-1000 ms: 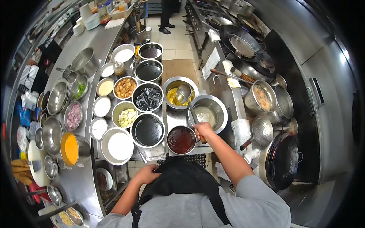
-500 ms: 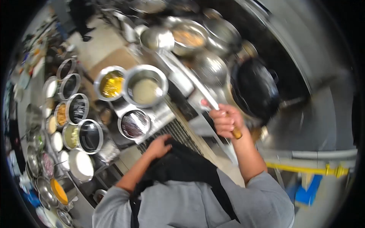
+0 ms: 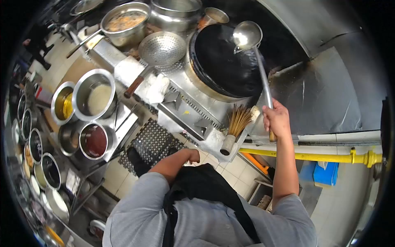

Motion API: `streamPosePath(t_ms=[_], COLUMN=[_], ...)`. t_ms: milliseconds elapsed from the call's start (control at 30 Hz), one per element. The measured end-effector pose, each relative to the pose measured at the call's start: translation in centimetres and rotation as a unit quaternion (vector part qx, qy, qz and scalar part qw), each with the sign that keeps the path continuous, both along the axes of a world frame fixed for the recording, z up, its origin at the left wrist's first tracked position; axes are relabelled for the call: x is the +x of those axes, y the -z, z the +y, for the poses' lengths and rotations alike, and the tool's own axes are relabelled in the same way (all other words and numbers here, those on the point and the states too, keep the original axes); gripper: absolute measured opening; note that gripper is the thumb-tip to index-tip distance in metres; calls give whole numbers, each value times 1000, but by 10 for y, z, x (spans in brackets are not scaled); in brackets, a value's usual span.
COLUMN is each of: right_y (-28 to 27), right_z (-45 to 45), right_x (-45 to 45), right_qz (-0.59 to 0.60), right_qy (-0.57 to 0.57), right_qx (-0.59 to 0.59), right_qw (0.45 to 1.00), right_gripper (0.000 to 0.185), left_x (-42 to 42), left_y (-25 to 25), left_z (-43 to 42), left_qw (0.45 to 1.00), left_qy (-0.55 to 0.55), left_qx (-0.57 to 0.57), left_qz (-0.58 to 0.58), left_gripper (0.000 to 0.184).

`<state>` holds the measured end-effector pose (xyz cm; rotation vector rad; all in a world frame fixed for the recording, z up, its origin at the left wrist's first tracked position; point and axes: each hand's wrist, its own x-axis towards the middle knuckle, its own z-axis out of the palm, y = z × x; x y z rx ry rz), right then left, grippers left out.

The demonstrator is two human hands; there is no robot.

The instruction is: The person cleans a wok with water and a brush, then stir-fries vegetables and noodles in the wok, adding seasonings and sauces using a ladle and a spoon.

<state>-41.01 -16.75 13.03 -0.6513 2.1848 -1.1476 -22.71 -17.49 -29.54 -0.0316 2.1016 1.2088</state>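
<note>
Around us we see a pale tiled floor [image 3: 231, 176], perforated black mat [image 3: 153, 139], yellow pipe [image 3: 321, 157] and grey metal wall [image 3: 296, 24].

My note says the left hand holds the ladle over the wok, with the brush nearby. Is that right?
Wrong hand: the head view shows the right hand holding the ladle over the wok, with the brush nearby.

The ladle [image 3: 262, 74] has moved from the pot [image 3: 59, 99] to above the wok [image 3: 222, 61].
</note>
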Motion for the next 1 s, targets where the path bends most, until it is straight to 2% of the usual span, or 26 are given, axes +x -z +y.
streamPosePath(t_ms=[67, 100, 133, 167, 200, 233, 267, 333, 367, 400, 500, 533, 600, 633, 667, 700, 733, 767, 800, 833, 900, 933, 967, 1000], right_y=[12, 19, 25, 39, 56, 66, 66, 78, 70, 85, 102, 106, 141, 126, 101, 117, 128, 133, 100, 58, 76, 78, 81, 78], right_z=[1, -1, 3, 7, 10, 12, 15, 21, 21, 23, 11, 1, -9, -19, -26, -32, -36, -44, -56, -66, -80, -96, -107, -120], right_x=[-12, -20, -32, -37, -39, -36, -28, -23, -11, -16, -12, -5, -27, -8, 32, 13, 0, 2, 56, 121, 109, 113, 116, 131], right_qz=[-12, -13, -10, -21, 125, 270, 290, 306, 312, 335, 333, 335, 419, 340, 368, 434, 449, 464, 480, 495, 604, 645, 683, 685], right_qy=[-1, 11, -13, -28, -39, -49, -52, -52, -80, -113, -166, -153, -138, -156, -168, -216, -228, -237, -170, -102, -83, -110, -136, -175], right_qx=[-25, -49, -2, -14, 24, 57, 64, 89, 103, 73, 119, 155, 165, 177, 198, 297, 332, 369, 418, 465, 319, 268, 219, 190], right_qw=[1000, 999, 1000, 999, 991, 960, 953, 946, 941, 932, 921, 916, 882, 910, 893, 823, 798, 770, 752, 727, 726, 707, 683, 682], right_gripper=[15, 17, 30, 30, 36, 42, 45, 50, 45, 45, 46, 46, 45, 50, 53, 76, 75, 74, 73, 73, 76, 74, 72, 73], left_x=[38, 67, 96, 133, 171, 211, 252, 330, 369, 402, 490, 510, 547, 568, 592, 612, 629, 649, 682, 716, 805, 851, 899, 936], left_y=[-40, -76, -80, -83, -87, -104, -122, -144, -170, -190, -247, -267, -293, -292, -289, -289, -315, -350, -358, -374, -370, -370, -366, -357], left_z=[-10, -21, -27, -29, -33, -38, -41, -40, -36, -28, -6, 1, 9, 13, 18, 17, 16, 8, 3, -7, -31, -46, -62, -76], left_qw=[992, 984, 978, 959, 933, 913, 888, 824, 781, 728, 604, 572, 495, 479, 469, 461, 471, 432, 354, 316, 219, 189, 218, 246], left_qy=[-123, -178, -206, -280, -354, -395, -441, -545, -603, -669, -794, -817, -867, -876, -882, -886, -878, -901, -931, -940, -897, -876, -868, -847], left_qx=[-1, -5, -23, -33, -44, -68, -90, -89, -79, -78, -26, -30, -49, -52, -53, -57, -78, -6, 18, -103, -383, -444, -435, -423], left_qz=[24, 8, -2, -30, -54, -71, -90, -128, -141, -125, -66, -67, -32, -28, -9, 9, 40, 28, 89, 74, 20, 17, -97, -209], left_gripper=[65, 65, 66, 67, 69, 69, 70, 72, 74, 70, 66, 66, 61, 61, 59, 58, 50, 41, 32, 27, 20, 19, 26, 35])
